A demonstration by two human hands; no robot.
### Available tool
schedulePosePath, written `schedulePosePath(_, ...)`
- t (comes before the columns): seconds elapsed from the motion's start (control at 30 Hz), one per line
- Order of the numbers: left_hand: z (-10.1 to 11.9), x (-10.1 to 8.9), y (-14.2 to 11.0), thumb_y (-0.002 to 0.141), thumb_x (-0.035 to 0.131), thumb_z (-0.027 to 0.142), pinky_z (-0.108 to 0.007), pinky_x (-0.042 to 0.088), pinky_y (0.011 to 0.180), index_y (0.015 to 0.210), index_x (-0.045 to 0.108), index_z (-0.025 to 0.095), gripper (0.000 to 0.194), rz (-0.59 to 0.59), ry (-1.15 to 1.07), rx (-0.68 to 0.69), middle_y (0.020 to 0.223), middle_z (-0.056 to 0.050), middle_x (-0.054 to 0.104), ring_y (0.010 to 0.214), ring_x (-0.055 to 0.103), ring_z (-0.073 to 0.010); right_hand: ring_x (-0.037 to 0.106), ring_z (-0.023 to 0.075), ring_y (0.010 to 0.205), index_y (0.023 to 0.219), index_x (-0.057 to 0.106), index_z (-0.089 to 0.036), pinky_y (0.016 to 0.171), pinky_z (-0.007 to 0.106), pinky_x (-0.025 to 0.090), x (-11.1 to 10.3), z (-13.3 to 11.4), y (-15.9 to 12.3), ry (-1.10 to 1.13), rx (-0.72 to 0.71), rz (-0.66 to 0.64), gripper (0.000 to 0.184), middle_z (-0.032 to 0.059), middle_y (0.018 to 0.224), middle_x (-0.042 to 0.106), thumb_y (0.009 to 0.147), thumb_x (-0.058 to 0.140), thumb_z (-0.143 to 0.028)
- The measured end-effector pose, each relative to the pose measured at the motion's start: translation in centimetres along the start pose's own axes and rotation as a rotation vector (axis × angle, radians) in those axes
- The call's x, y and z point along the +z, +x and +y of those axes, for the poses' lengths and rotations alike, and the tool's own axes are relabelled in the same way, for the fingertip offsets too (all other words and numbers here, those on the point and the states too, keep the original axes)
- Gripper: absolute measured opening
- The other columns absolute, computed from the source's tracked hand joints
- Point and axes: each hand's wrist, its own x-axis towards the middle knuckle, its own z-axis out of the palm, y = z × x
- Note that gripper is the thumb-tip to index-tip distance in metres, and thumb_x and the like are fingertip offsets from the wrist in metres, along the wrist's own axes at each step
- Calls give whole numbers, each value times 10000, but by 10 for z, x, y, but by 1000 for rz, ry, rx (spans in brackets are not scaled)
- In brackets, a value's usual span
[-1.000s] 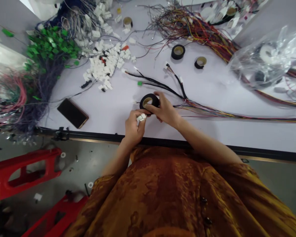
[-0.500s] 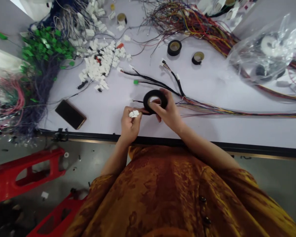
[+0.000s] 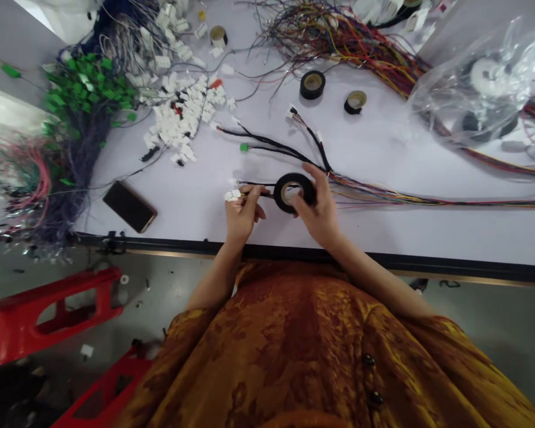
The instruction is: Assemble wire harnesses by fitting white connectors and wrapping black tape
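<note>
My left hand pinches a thin wire branch, and the white connector at its end pokes out past the fingers to the left. A roll of black tape is in my right hand, with the thumb reaching into its core. Between the two hands a short dark stretch of wire runs up to the roll. Behind them lies the wire harness, its black-wrapped branches ending in a green connector and several white ones. Its bare coloured wires stretch away to the right.
A phone lies left of my hands. Loose white connectors and green-tipped wires are heaped at the back left. Two tape rolls sit behind the harness. At the right stands a clear plastic bag; red stools are below the table edge.
The tape roll and my right hand have moved to the right. My left hand has turned and its fingers now sit further along the wire, with the connector further left of them.
</note>
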Motion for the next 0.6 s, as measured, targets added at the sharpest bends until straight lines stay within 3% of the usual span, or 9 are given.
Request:
schedulePosePath(0.1, 5, -2, -2, 863, 664, 553, -174, 359, 365, 922, 713, 176, 385, 47, -70, -67, 923, -70, 769, 434, 573, -56, 602, 184, 778, 1214, 631, -262, 689, 346, 551, -2, 1, -19, -243, -230, -103, 343, 94, 1053, 629, 901, 592, -395)
schedulePosePath(0.17, 12, -5, -8, 874, 655, 545, -205, 512, 504, 927, 728, 183, 373, -2, -29, -24, 898, -67, 771, 591, 684, -115, 589, 164, 766, 1139, 637, -241, 655, 320, 545, -4, -4, -16, -186, -222, -62, 298, 98, 1109, 616, 890, 614, -403)
schedulePosePath(0.27, 25, -7, -19, 899, 663, 437, -329, 599, 814, 883, 761, 201, 256, -167, 192, 186, 918, -66, 776, 876, 738, -192, 546, 110, 628, 1230, 515, -228, 482, 243, 475, -3, -17, 12, 105, 39, -8, 465, 69, 1047, 620, 850, 672, -444)
schedulePosePath(0.33, 29, -8, -24, 908, 660, 350, -373, 575, 917, 886, 775, 221, 174, -248, 306, 300, 976, -60, 780, 969, 726, -207, 489, 81, 516, 1239, 460, -218, 380, 212, 395, -1, -25, 35, 301, 241, -116, 527, 16, 905, 613, 826, 698, -443)
schedulePosePath(0.4, 29, -9, -24, 918, 644, 298, -391, 562, 949, 890, 776, 233, 150, -243, 328, 361, 1037, -53, 777, 1011, 718, -207, 513, 82, 498, 1176, 461, -208, 354, 200, 388, 0, -30, 51, 466, 397, -216, 451, -12, 827, 600, 833, 686, -396)
schedulePosePath(0.47, 26, -11, -21, 928, 626, 265, -391, 556, 968, 892, 776, 234, 156, -227, 330, 400, 1076, -49, 769, 1042, 708, -198, 590, 101, 548, 1110, 478, -209, 378, 205, 446, 0, -32, 59, 586, 479, -266, 349, -8, 831, 617, 849, 660, -354)
schedulePosePath(0.6, 18, -16, -15, 907, 665, 275, -354, 572, 954, 876, 783, 232, 129, -249, 342, 444, 1038, -44, 754, 1019, 695, -175, 609, 95, 530, 1061, 529, -207, 401, 206, 476, -6, -30, 64, 616, 452, -310, 293, -2, 828, 649, 843, 676, -336)
